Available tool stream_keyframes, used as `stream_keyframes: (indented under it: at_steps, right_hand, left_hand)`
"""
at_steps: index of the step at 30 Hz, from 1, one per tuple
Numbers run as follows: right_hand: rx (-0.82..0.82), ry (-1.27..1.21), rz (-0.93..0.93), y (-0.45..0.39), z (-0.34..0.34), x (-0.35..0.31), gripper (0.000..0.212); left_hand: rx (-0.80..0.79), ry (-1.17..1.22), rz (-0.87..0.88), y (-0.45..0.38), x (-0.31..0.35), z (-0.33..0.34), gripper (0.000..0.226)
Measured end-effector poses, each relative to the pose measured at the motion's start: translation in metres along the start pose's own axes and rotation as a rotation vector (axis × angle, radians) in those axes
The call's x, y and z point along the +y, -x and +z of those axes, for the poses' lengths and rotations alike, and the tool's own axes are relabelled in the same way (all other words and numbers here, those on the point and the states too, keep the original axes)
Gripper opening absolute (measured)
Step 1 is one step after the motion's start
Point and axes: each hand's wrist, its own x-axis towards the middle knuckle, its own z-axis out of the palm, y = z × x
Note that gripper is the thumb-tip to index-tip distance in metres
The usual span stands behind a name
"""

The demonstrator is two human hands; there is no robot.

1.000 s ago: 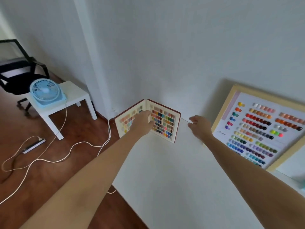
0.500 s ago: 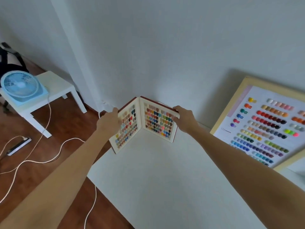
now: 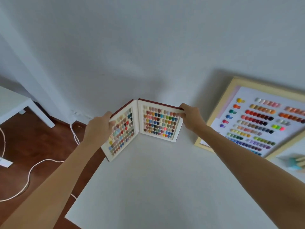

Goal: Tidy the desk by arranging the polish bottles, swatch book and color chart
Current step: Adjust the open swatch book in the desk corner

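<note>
The swatch book (image 3: 158,123) stands upright and spread in a V at the far left corner of the white desk (image 3: 156,187), its pages full of coloured nail tips, its cover dark red. My left hand (image 3: 97,128) grips the outer edge of the left page. My right hand (image 3: 191,118) grips the top right corner of the right page. The framed colour chart (image 3: 257,123) leans against the wall at the right. No polish bottles can be made out clearly.
A pale blue and cream object (image 3: 297,162) sits blurred at the desk's right edge. Left of the desk lie a brown wood floor, white cables (image 3: 38,167) and a white side table (image 3: 14,104). A white wall stands right behind the book.
My left hand shifted from the book's middle to its left edge and my right hand came in and took the right edge. The view swung right, so the fan left the frame.
</note>
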Motion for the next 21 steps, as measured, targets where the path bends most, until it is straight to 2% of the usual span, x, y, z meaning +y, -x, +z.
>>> stream_keyframes:
  at_steps: [11,21]
  right_hand:
    - [0.119,0.116,0.061,-0.051,-0.025,0.037,0.009]
    - [0.133,0.123,0.094,-0.065,-0.014,0.051,0.018]
  left_hand:
    - [0.001,0.028,0.080,-0.080,0.035,0.029,0.020]
    - [0.015,0.018,0.102,-0.089,0.036,0.045,0.021]
